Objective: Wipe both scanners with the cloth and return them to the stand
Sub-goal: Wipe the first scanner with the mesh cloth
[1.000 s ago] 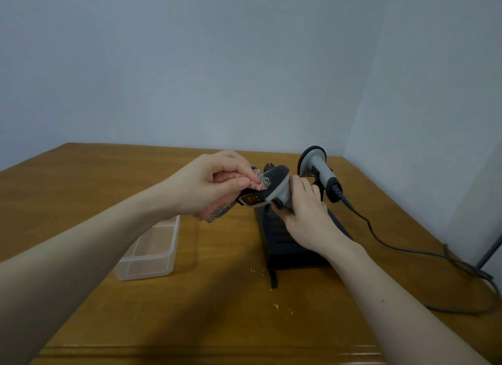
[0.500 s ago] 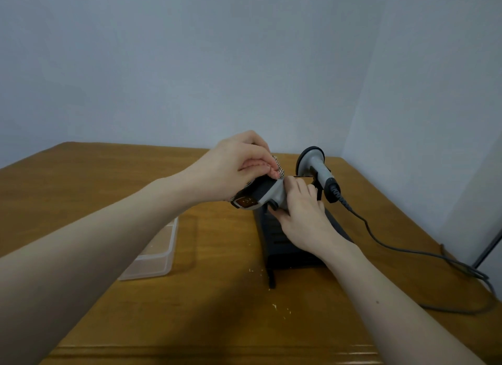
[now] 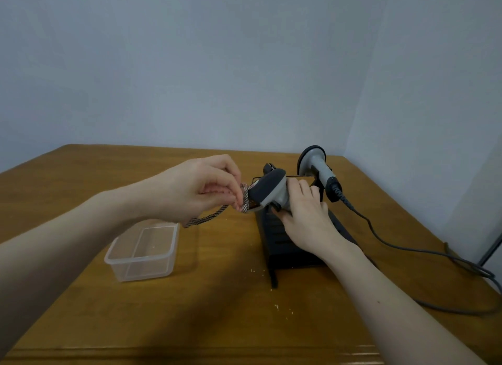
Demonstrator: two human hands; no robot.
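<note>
Wooden table carries black stand at centre-right, clear plastic tub to its left. Corded scanner sits in stand's far right. Right hand grips second scanner above stand. Left hand pinches checked cloth against its nose.

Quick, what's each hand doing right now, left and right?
Left hand: pinches the checked cloth against the front of the scanner.
Right hand: grips that scanner by its handle, over the stand.
</note>
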